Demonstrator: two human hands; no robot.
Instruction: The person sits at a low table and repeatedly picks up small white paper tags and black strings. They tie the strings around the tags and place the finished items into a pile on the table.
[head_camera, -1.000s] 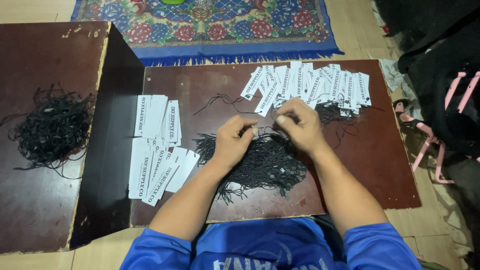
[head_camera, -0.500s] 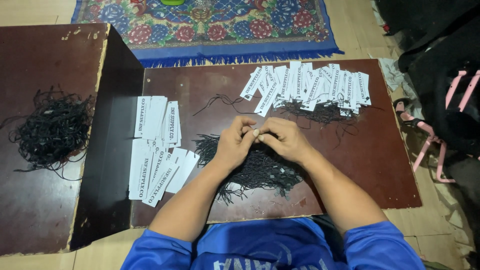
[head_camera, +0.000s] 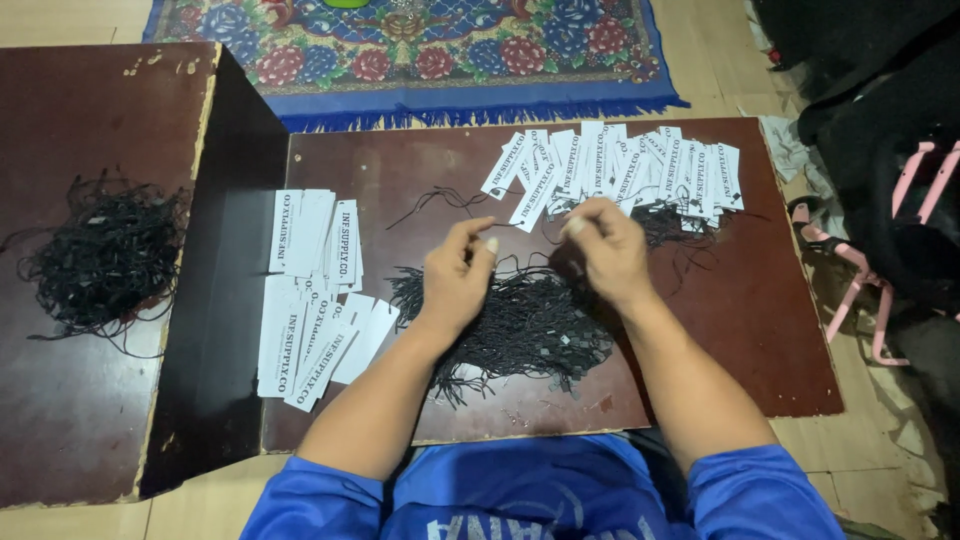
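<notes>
My left hand (head_camera: 458, 282) and my right hand (head_camera: 603, 250) hover over a loose pile of thin black strings (head_camera: 530, 335) in the middle of a low dark wooden board (head_camera: 760, 330). Both hands have thumb and forefinger pinched, a short way apart, and a thin black string seems to run between them. To the left lies a batch of white paper tags (head_camera: 312, 290) with dark print. A fanned row of similar tags with strings attached (head_camera: 625, 170) lies along the far edge, just beyond my right hand.
A taller dark table (head_camera: 70, 400) stands on the left with another tangle of black strings (head_camera: 100, 255) on it. A flowered rug with blue border (head_camera: 420, 50) lies beyond the board. Black fabric and a pink-framed object (head_camera: 880, 230) crowd the right side.
A second ago my hands were slightly apart, then they met fingertip to fingertip over the pile. Now they have drawn apart again, the right hand moving up and right.
</notes>
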